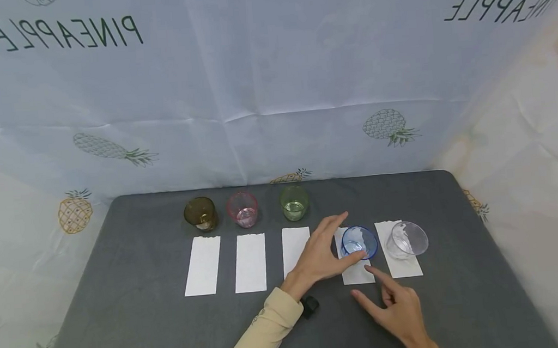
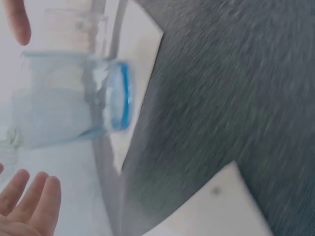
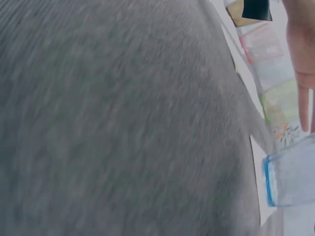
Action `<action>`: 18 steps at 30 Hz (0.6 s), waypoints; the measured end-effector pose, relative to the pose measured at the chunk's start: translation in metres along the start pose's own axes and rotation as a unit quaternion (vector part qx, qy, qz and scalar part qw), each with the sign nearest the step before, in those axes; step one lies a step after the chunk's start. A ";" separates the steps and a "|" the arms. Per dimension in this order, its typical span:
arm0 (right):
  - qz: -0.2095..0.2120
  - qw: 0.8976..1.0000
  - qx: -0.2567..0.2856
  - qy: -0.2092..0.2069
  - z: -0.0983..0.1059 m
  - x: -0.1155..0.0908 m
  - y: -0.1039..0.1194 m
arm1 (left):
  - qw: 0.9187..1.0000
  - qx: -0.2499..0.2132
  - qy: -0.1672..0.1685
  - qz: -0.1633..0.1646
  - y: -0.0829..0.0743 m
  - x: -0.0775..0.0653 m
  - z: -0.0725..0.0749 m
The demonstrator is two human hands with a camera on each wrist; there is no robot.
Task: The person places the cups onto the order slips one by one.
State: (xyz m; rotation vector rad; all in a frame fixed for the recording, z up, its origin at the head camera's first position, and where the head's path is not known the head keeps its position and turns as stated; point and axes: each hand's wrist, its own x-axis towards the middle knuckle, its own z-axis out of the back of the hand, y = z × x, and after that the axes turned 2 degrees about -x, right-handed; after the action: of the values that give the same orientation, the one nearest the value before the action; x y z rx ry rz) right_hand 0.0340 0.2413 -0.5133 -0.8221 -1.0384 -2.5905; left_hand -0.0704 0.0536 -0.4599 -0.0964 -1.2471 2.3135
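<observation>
A blue-tinted glass [image 1: 359,242] stands on the second white paper strip [image 1: 358,272] from the right. My left hand [image 1: 318,254] is beside it, thumb and fingers spread wide around its left side; in the left wrist view a gap shows between the fingers [image 2: 42,201] and the blue glass [image 2: 74,98]. Closer to the front edge, my right hand [image 1: 400,309] holds nothing, its forefinger and thumb stretched toward the blue glass and the other fingers bent. A clear glass [image 1: 409,240] stands on the rightmost paper strip [image 1: 404,268].
Brown [image 1: 201,214], pink [image 1: 243,209] and green [image 1: 294,203] glasses stand at the back of the grey table [image 1: 139,272]. Three more paper strips lie before them, including the leftmost strip [image 1: 202,266]. A pineapple-print cloth [image 1: 271,76] hangs behind the table.
</observation>
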 end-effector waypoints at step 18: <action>0.001 0.998 0.055 0.041 -0.041 0.018 0.033 | 0.999 0.021 -0.045 -0.012 0.016 0.014 0.066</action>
State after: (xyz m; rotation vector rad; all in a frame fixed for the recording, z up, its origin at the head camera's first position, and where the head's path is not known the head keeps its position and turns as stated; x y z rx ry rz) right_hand 0.0158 0.1888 -0.5086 -0.6850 -1.1428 -2.5171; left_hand -0.1080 0.0023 -0.4326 0.0378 -1.2358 2.3436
